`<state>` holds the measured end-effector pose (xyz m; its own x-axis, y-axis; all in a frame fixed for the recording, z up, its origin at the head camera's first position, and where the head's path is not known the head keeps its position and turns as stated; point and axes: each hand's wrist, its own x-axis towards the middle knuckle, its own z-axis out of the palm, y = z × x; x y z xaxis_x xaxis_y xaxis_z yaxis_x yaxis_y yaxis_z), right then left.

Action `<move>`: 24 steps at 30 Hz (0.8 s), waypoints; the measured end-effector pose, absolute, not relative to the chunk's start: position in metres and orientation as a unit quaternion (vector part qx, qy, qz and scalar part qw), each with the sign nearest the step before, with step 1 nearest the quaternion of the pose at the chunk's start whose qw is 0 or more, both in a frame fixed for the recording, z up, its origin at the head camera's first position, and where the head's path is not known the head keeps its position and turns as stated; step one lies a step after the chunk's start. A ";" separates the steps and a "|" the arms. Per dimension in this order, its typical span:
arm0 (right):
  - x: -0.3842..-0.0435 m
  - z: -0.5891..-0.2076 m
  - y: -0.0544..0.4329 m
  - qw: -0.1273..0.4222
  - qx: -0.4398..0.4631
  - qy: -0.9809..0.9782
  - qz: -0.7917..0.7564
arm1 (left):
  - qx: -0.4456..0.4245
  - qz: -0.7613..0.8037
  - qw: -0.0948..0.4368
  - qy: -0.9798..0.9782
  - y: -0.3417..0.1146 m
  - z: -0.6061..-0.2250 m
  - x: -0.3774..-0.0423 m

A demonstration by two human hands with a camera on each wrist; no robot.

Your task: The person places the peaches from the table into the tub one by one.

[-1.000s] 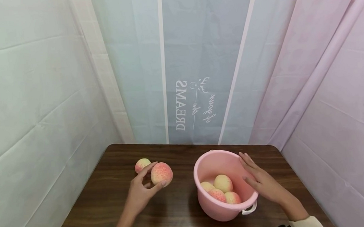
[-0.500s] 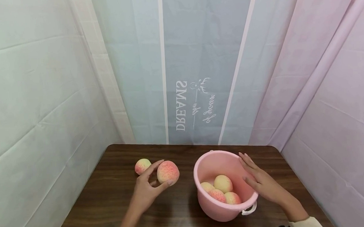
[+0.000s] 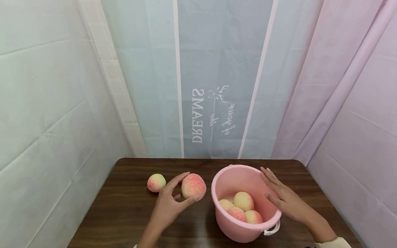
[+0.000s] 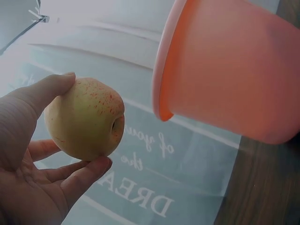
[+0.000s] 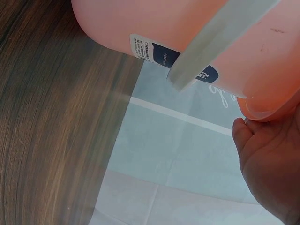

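Observation:
My left hand holds a yellow and pink peach in the air between thumb and fingers, just left of the pink bucket. In the left wrist view, the stem hollow of this peach faces the bucket. My right hand rests at the right rim of the bucket, fingers fairly straight, thumb overlapping the inside. The right wrist view shows its fingers just outside the rim. Several peaches lie inside the bucket. Another peach sits on the table behind my left hand.
The brown wooden table ends at a back edge in front of a blue-grey curtain with white lettering. Pale cloth hangs on both sides. A white handle hangs at the bucket's lower right.
My left hand has carried its peach rightward, closer to the bucket, exposing more of the peach on the table. The right hand and bucket have stayed put.

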<state>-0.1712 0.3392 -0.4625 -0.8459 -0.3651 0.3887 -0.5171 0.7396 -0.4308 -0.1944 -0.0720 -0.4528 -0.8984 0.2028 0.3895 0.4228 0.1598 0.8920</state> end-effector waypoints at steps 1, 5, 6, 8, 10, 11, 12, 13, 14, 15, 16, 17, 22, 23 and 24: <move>-0.171 -0.462 0.339 0.141 0.240 -0.922 0.270 | -0.211 -0.615 0.089 -0.755 -0.070 -0.452 -0.195; -0.172 -0.462 0.339 0.139 0.239 -0.923 0.269 | -0.221 -0.619 0.089 -0.748 -0.065 -0.449 -0.196; -0.172 -0.462 0.339 0.139 0.238 -0.923 0.269 | -0.223 -0.619 0.090 -0.748 -0.064 -0.449 -0.196; -0.171 -0.461 0.339 0.139 0.237 -0.923 0.268 | -0.224 -0.615 0.092 -0.750 -0.061 -0.449 -0.197; -0.170 -0.462 0.339 0.139 0.235 -0.924 0.268 | -0.223 -0.612 0.091 -0.753 -0.058 -0.450 -0.197; -0.170 -0.462 0.338 0.139 0.235 -0.924 0.269 | -0.223 -0.610 0.090 -0.755 -0.056 -0.451 -0.197; -0.170 -0.462 0.338 0.139 0.235 -0.924 0.269 | -0.222 -0.609 0.089 -0.756 -0.055 -0.451 -0.197; -0.170 -0.462 0.338 0.139 0.235 -0.924 0.269 | -0.221 -0.609 0.088 -0.757 -0.054 -0.452 -0.197; -0.170 -0.463 0.338 0.139 0.234 -0.924 0.269 | -0.221 -0.610 0.086 -0.757 -0.054 -0.453 -0.197; -0.170 -0.463 0.337 0.139 0.234 -0.924 0.268 | -0.222 -0.611 0.084 -0.755 -0.053 -0.453 -0.197; -0.170 -0.463 0.337 0.139 0.234 -0.924 0.269 | -0.222 -0.611 0.083 -0.755 -0.053 -0.453 -0.197; -0.170 -0.463 0.337 0.139 0.234 -0.924 0.268 | -0.223 -0.612 0.083 -0.754 -0.052 -0.454 -0.197; -0.170 -0.462 0.338 0.141 0.236 -0.924 0.266 | -0.229 -0.613 0.085 -0.751 -0.049 -0.454 -0.199; -0.170 -0.462 0.338 0.141 0.236 -0.924 0.266 | -0.232 -0.614 0.084 -0.750 -0.048 -0.454 -0.199; -0.170 -0.462 0.339 0.142 0.237 -0.924 0.265 | -0.234 -0.614 0.084 -0.749 -0.047 -0.453 -0.199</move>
